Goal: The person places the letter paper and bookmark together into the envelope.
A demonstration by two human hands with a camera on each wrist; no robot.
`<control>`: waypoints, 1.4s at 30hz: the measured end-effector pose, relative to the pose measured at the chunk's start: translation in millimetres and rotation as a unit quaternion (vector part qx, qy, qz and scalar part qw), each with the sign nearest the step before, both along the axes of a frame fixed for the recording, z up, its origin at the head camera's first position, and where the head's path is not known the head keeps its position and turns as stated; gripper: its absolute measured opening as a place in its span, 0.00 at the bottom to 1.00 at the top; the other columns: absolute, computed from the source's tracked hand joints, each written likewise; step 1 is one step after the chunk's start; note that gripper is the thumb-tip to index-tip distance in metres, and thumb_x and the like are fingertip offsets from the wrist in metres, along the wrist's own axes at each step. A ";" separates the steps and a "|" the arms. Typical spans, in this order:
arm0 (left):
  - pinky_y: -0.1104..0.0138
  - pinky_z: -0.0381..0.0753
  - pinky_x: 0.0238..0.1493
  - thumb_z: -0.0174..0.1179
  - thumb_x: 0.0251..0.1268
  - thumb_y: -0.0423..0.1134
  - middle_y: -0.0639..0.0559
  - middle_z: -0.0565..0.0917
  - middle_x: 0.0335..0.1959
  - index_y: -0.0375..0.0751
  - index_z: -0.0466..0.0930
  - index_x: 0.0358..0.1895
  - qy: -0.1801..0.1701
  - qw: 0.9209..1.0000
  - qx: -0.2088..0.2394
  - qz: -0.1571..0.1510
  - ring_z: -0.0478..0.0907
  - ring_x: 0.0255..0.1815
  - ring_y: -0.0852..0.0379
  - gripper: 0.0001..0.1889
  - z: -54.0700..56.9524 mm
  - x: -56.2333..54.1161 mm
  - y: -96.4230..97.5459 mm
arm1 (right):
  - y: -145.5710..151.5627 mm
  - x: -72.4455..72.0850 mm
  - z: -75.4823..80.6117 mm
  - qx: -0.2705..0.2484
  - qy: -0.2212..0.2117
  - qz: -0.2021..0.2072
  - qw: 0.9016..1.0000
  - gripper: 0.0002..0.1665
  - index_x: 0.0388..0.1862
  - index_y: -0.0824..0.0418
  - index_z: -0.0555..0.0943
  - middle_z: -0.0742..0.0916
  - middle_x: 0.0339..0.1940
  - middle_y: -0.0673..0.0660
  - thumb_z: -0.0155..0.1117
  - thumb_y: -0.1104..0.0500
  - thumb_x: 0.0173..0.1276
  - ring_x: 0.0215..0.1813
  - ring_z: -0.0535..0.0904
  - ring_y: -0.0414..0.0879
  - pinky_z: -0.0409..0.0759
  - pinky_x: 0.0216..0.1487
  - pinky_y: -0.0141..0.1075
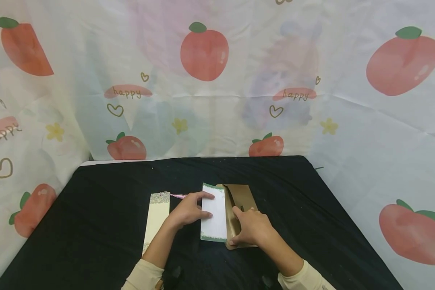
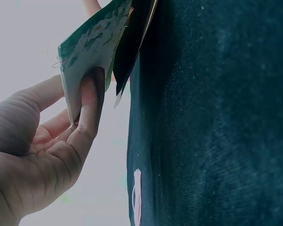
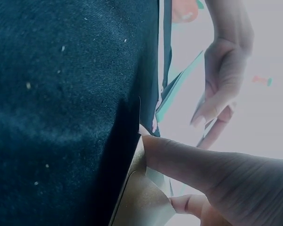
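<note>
Left hand (image 1: 189,208)'s got the card (image 1: 214,227) pinched, right hand (image 1: 254,228)'s gripping the envelope (image 1: 242,193) to its right, long sides roughly parallel.

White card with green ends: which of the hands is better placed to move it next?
Probably the left hand: its fingers pinch the white card, while the right hand grips the brown envelope.

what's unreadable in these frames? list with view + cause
- Cream strip, lower right part: head view, behind the left forearm.
- Brown envelope, part of its face: head view, behind the right hand.
- Pink tassel, its end: left wrist view, cut by the bottom edge.
- White card, any fine print: head view, too small.
</note>
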State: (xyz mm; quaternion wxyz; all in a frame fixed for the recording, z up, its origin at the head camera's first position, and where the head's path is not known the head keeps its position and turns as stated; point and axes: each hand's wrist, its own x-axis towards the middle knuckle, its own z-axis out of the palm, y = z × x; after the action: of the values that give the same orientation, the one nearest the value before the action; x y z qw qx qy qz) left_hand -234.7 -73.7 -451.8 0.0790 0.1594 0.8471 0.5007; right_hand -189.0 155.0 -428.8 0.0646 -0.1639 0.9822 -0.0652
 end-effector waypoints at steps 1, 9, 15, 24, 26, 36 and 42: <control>0.57 0.85 0.40 0.75 0.54 0.25 0.35 0.81 0.58 0.38 0.84 0.60 0.000 1.000 -0.002 0.001 0.83 0.39 0.49 0.27 0.2 0.1 0.4 | 0.0 -0.1 0.0 0.000 0.000 0.000 1.000 0.45 0.54 0.56 0.77 0.84 0.32 0.58 0.89 0.39 0.42 0.39 0.82 0.59 0.82 0.36 0.57; 0.57 0.86 0.41 0.75 0.54 0.25 0.35 0.80 0.60 0.38 0.84 0.60 -0.007 1.000 -0.004 0.008 0.82 0.40 0.48 0.27 0.2 0.7 3.8 | -0.3 -0.7 -0.4 0.001 -0.003 -0.003 1.000 0.45 0.54 0.56 0.77 0.84 0.32 0.58 0.89 0.39 0.43 0.39 0.82 0.58 0.82 0.35 0.56; 0.58 0.86 0.40 0.75 0.55 0.25 0.36 0.80 0.59 0.38 0.83 0.61 -0.010 1.000 -0.004 0.011 0.82 0.39 0.48 0.27 -2.3 -0.4 4.4 | -1.4 -1.4 -2.1 -0.001 -0.007 -0.002 1.000 0.45 0.55 0.56 0.77 0.84 0.33 0.58 0.89 0.40 0.43 0.40 0.82 0.59 0.82 0.36 0.56; 0.58 0.86 0.40 0.75 0.55 0.25 0.36 0.80 0.59 0.37 0.83 0.61 -0.005 1.000 0.003 0.002 0.82 0.40 0.48 0.27 -0.3 -1.5 12.1 | -1.1 -0.9 -1.6 -0.002 0.002 0.008 1.000 0.40 0.45 0.55 0.74 0.81 0.28 0.55 0.90 0.41 0.42 0.34 0.79 0.54 0.81 0.32 0.53; 0.58 0.86 0.40 0.74 0.55 0.24 0.36 0.81 0.58 0.37 0.83 0.61 -0.005 1.000 0.000 0.004 0.82 0.41 0.47 0.27 0.6 -1.4 13.4 | -0.7 -0.8 -1.6 -0.004 0.002 0.010 1.000 0.39 0.44 0.55 0.74 0.81 0.27 0.55 0.90 0.42 0.42 0.33 0.79 0.54 0.81 0.31 0.52; 0.58 0.86 0.41 0.75 0.53 0.23 0.36 0.81 0.56 0.35 0.83 0.59 0.004 1.000 -0.003 0.012 0.81 0.44 0.46 0.27 0.3 -3.3 14.8 | 0.3 -1.2 -3.3 -0.005 0.001 0.006 1.000 0.40 0.46 0.54 0.75 0.82 0.29 0.56 0.89 0.40 0.42 0.35 0.80 0.55 0.81 0.32 0.53; 0.57 0.85 0.42 0.76 0.52 0.23 0.36 0.81 0.58 0.35 0.83 0.58 0.010 1.000 -0.010 0.026 0.80 0.47 0.45 0.26 -2.4 -4.9 14.7 | -0.5 -0.3 -1.3 -0.002 0.004 0.002 1.000 0.42 0.48 0.55 0.76 0.83 0.30 0.57 0.90 0.40 0.41 0.36 0.81 0.57 0.82 0.33 0.54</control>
State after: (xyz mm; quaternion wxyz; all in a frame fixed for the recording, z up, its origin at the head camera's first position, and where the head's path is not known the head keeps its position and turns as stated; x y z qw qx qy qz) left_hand -239.6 -59.0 -454.1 0.0595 0.1416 0.8568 0.4923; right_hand -189.3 154.5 -430.1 0.0602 -0.1663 0.9820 -0.0663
